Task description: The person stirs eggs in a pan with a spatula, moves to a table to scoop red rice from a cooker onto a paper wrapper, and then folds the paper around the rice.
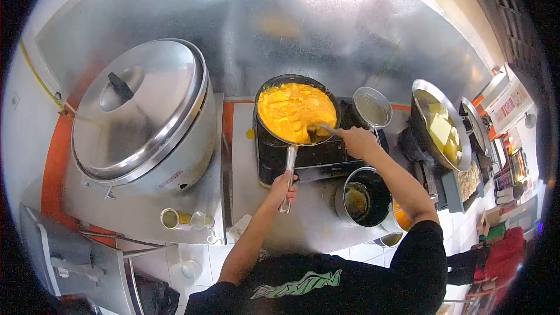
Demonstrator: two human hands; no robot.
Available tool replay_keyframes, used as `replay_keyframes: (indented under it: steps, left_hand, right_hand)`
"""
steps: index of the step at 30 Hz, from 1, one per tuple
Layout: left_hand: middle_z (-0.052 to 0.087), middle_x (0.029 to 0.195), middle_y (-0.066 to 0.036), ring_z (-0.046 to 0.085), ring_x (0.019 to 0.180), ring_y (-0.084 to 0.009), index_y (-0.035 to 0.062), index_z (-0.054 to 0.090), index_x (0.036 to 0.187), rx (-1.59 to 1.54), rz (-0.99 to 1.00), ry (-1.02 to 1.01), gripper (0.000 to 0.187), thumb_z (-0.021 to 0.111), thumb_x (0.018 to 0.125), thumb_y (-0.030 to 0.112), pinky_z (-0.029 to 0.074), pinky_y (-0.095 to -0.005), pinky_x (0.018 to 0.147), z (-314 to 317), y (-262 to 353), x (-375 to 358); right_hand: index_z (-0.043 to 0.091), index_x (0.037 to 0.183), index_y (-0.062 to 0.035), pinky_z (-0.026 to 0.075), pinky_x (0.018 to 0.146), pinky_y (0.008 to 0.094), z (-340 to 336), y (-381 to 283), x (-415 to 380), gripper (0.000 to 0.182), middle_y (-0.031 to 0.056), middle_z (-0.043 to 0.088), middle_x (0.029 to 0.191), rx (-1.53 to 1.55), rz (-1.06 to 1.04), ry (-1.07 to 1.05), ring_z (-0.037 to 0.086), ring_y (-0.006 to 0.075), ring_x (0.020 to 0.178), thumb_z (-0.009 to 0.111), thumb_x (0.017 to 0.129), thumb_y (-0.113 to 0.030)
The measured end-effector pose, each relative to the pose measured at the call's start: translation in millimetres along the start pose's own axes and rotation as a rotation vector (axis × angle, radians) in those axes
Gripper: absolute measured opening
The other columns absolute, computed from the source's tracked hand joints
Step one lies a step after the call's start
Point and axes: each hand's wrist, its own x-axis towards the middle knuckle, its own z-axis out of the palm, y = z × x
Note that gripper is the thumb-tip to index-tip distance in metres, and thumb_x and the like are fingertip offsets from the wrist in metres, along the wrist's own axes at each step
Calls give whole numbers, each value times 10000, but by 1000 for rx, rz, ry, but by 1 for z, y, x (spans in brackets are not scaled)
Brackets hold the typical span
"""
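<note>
Yellow, egg-like mixture (pixel 294 108), soft and lumpy, spread over nearly all the inside of a dark round pan (pixel 291 79). Pan located over a black stove (pixel 277 160), with its metal handle directed toward the body. Around this handle, near its lower end, fingers of the left hand (pixel 282 189) closed in a grip. Also closed, the fingers of the right hand (pixel 359 142), around a metal utensil (pixel 326 129); its tip in the mixture at the pan's right side, partly hidden, so impossible to tell its exact shape. Beyond the right hand, a small round vessel (pixel 373 109). Nearer to the body, beside the right forearm, a deep pot (pixel 376 189) with dark inside. Further right, a wide pan with pale yellow blocks (pixel 438 128). Well to the left, a large vessel with shining lid (pixel 151 119). At lower right, a person in red (pixel 504 251).
</note>
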Motion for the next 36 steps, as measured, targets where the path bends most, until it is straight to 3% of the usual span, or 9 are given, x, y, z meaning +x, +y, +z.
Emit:
replay_keyframes:
  steps: [1, 5, 14, 17, 21, 24, 30, 33, 36]
  left_hand:
    - [338, 564, 15, 305, 407, -65, 107, 387, 986, -1, -2, 2, 366, 398, 897, 461, 299, -229, 357, 0, -1, 0]
    - [342, 566, 14, 303, 406, -68, 100, 389, 985, 25, -1, 11, 378, 403, 893, 466, 301, -232, 358, 0, -3, 1]
    - [340, 553, 10, 295, 402, -68, 92, 395, 972, 21, 16, 5, 382, 403, 893, 466, 302, -232, 360, 0, -2, 1]
    - [339, 554, 7, 293, 401, -71, 95, 390, 967, 20, 16, 6, 378, 400, 894, 466, 303, -240, 361, -1, -4, 2]
    - [331, 557, 7, 291, 402, -73, 99, 381, 968, -9, 4, -31, 371, 400, 895, 462, 301, -245, 361, -5, -2, 2]
    - [327, 562, 8, 287, 403, -73, 100, 379, 970, -25, -10, -3, 365, 399, 898, 457, 299, -243, 362, 0, -2, 2]
    - [334, 570, 6, 289, 405, -72, 99, 378, 986, -14, -14, 8, 357, 385, 905, 447, 298, -242, 362, 0, -1, 2]
    - [335, 574, 7, 293, 407, -71, 98, 381, 988, 1, -10, 2, 355, 383, 907, 444, 297, -241, 361, -1, -2, 3]
    - [336, 576, 9, 292, 409, -72, 97, 383, 986, 2, -7, 5, 354, 378, 909, 443, 295, -239, 362, -3, -3, 4]
  right_hand:
    - [462, 1219, -248, 509, 685, 430, -11, -4, -3, 453, 164, 610, 924, 18, 7, -7, 615, 330, 818, 484, 793, -94]
    - [496, 1178, -193, 471, 695, 464, 6, 26, 28, 410, 185, 616, 854, 178, -89, 135, 590, 368, 796, 491, 784, -81]
    - [448, 1248, -234, 474, 706, 462, -7, 3, 61, 519, 207, 610, 850, 175, 49, 270, 593, 376, 772, 490, 763, -54]
    - [484, 1217, -203, 479, 707, 454, 24, 7, 86, 481, 204, 611, 865, 206, -34, 247, 599, 368, 755, 479, 757, -62]
    - [558, 1132, -162, 479, 714, 443, -9, 40, 93, 386, 172, 621, 874, 77, -171, 200, 600, 342, 803, 480, 762, -87]
    - [602, 1047, -193, 501, 696, 432, -65, 33, 43, 352, 155, 623, 916, 25, -62, 63, 613, 328, 822, 481, 741, -68]
    - [581, 1115, -247, 489, 732, 412, -90, 14, -17, 404, 153, 606, 971, -29, 41, -183, 596, 302, 890, 500, 750, -94]
    - [595, 1089, -226, 490, 744, 422, -48, 4, -3, 383, 143, 597, 1011, -74, 21, -241, 596, 307, 905, 497, 746, -87]
    - [638, 882, -28, 513, 695, 404, -26, -5, 11, 191, 167, 634, 911, -11, -29, -26, 628, 307, 841, 519, 747, -92]
